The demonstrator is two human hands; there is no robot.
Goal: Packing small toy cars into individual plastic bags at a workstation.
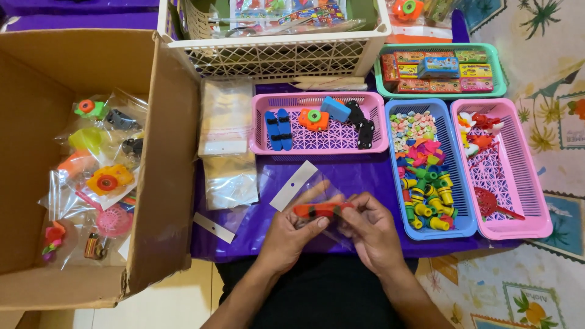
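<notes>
Both hands meet over the purple cloth (pixel 359 176) just in front of my lap. My left hand (pixel 292 228) and my right hand (pixel 372 230) pinch an orange-red toy skateboard (pixel 322 210) from either end. The toy lies partly inside a clear plastic bag (pixel 308 186) with a white header strip. Behind the hands stands a pink basket (pixel 320 141) holding two blue skateboards (pixel 279 129), an orange toy camera (pixel 314 119) and black pieces.
An open cardboard box (pixel 164 201) at the left holds several filled bags of toys. Empty clear bags (pixel 226 131) lie beside it. A blue basket (pixel 457 222) of small coloured pieces and a pink basket (pixel 530 183) stand at the right. A white crate (pixel 274 58) and green tray (pixel 496 67) sit behind.
</notes>
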